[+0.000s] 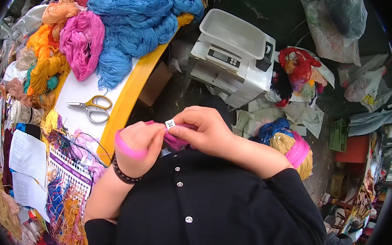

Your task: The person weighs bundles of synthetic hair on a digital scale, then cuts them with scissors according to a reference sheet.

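Both hands meet in front of the black shirt. My left hand [138, 145] is closed on pink yarn [130, 148], a strand of which loops round the back of the hand. My right hand [204, 127] pinches a small white tag [170, 123] with dark digits between thumb and fingers, at the yarn. More pink yarn hangs below the fingers, partly hidden by them. Scissors [94, 107] with yellow and grey handles lie on the table to the upper left of my hands.
The yellow-edged table [125, 98] bears a pink skein [82, 45], blue yarn [137, 21] and thread samples. Ahead stands a scale [233, 36] with a tray. Yarn bundles [295, 154] lie near my right elbow; plastic bags [335, 24] sit at the upper right.
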Motion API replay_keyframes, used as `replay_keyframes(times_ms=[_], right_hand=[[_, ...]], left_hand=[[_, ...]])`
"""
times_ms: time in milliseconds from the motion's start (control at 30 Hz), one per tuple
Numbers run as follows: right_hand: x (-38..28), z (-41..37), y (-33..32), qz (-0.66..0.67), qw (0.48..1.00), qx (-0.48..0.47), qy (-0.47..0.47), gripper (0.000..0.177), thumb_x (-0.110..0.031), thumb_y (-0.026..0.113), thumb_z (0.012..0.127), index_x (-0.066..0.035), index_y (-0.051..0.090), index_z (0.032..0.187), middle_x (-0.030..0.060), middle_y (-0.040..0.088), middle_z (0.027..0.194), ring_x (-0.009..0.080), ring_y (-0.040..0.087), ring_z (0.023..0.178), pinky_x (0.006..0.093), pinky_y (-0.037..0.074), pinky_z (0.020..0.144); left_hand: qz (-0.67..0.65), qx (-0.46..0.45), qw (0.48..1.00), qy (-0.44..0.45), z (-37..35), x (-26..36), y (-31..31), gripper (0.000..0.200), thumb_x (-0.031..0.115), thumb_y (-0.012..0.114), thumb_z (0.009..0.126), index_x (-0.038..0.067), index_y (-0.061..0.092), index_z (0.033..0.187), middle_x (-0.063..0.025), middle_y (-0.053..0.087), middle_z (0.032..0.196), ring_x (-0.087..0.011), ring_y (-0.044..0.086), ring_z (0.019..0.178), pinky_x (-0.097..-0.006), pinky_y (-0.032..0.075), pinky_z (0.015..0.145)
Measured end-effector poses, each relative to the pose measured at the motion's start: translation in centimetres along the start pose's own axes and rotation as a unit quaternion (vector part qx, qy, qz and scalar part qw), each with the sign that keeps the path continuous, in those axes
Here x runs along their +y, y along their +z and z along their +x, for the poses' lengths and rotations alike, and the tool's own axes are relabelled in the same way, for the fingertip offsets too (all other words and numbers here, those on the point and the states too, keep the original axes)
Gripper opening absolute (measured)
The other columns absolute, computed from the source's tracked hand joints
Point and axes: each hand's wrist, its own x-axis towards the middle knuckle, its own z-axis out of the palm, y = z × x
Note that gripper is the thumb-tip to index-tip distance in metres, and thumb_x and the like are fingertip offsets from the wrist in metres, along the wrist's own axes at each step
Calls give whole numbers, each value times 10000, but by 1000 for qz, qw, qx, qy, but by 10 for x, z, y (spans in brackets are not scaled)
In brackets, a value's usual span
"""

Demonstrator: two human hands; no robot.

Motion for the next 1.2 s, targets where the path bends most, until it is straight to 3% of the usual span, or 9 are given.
replay_keyframes(times_ms=[67, 167, 367, 467, 533, 633, 700, 900, 1200], right_hand=[[4, 2, -2, -213, 947, 73, -228, 143, -131, 663, 829, -18, 657, 914, 97, 601, 722, 150, 590, 644, 281, 448, 574], [5, -2, -1, -127, 984, 47, -114, 149, -132, 660, 840, -4, 663, 917, 73, 622, 750, 139, 592, 675, 272, 462, 609], [8, -6, -1, -29, 999, 17, -1, 143, -105, 654, 852, -6, 657, 955, 30, 623, 762, 80, 585, 727, 215, 467, 650], [9, -8, -4, -196, 970, 58, -134, 120, -87, 658, 846, -6, 653, 934, 15, 612, 749, 78, 575, 718, 222, 465, 639], [11, -9, -3, -225, 954, 78, -185, 102, -78, 659, 842, -5, 651, 913, 7, 606, 743, 80, 569, 708, 225, 463, 631], [11, -13, 2, 14, 997, 59, -54, 91, -77, 644, 849, -6, 643, 905, 9, 613, 753, 88, 563, 678, 235, 455, 611], [11, -12, 1, 236, 966, -2, 109, 117, -127, 668, 833, -23, 630, 871, 11, 607, 715, 85, 556, 635, 239, 439, 552], [22, -20, -4, 336, 917, -58, 206, 99, -155, 682, 822, -67, 636, 832, -21, 570, 668, 41, 440, 534, 194, 324, 479], [32, -150, -106, 213, 938, 246, 122, 205, -209, 610, 903, -37, 646, 1008, -49, 593, 756, 12, 457, 616, 168, 354, 545]], left_hand=[[-154, -23, 973, -171, -3, -1, 8, 123, 96, 561, 879, -3, 631, 859, -93, 577, 646, -179, 539, 529, -282, 428, 526], [-477, -98, 754, -441, -10, -12, 7, 156, 130, 588, 878, -18, 623, 843, -44, 565, 627, -112, 540, 565, -288, 426, 530], [-64, -15, 991, -117, -4, 4, 11, 77, 75, 610, 835, 0, 617, 818, -81, 590, 677, -183, 580, 599, -289, 444, 541], [-484, -119, 735, -459, -6, -8, 5, 110, 122, 578, 883, 25, 623, 909, -11, 599, 699, -54, 548, 617, -204, 404, 530], [-511, -136, 719, -451, -8, -9, 6, 109, 107, 579, 887, 30, 618, 955, 19, 597, 724, -3, 526, 638, -171, 381, 525], [-425, -105, 803, -405, -7, -2, 11, 95, 67, 610, 847, 32, 617, 935, -10, 601, 714, -42, 541, 619, -198, 396, 520], [-138, -60, 980, -129, -6, -2, 12, 123, 17, 636, 787, 43, 615, 906, -47, 594, 703, -124, 555, 583, -237, 414, 505], [173, -39, 955, 240, -3, 9, 7, 315, 62, 650, 614, 62, 626, 928, -31, 573, 724, -188, 519, 539, -314, 457, 488], [-361, -139, 890, -242, -10, -21, 14, 107, 59, 565, 899, -15, 594, 970, 16, 537, 789, -59, 466, 702, -183, 363, 640]])
